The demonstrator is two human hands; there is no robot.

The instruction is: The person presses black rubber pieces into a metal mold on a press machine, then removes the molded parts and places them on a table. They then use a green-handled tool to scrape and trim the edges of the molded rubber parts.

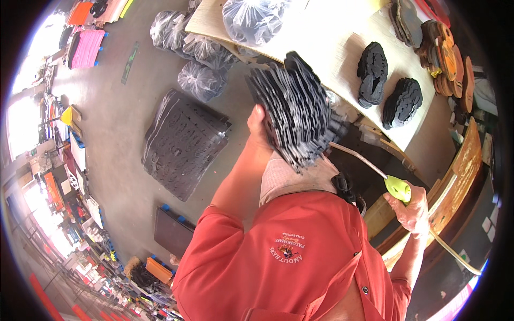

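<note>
My left hand (259, 127) grips a thick stack of black and grey shoe soles (297, 109) from its near left side, and the stack is held up in front of my body. In my right hand (412, 214) is a yellow-green air blow gun (397, 189), its fingers closed round the handle. The gun's long thin bent metal nozzle (358, 156) points at the right side of the stack, with its tip close to the lower soles. A pale hose (455, 252) runs back from below my right hand. The fingers behind the stack are hidden.
Ahead right stands a pale table (332, 32) with two black sole stacks (372, 75) and a clear plastic bag (254, 21). More bags (202, 80) and a pile of dark sheets (184, 142) lie on the floor. A worn wooden board (455, 179) curves along my right.
</note>
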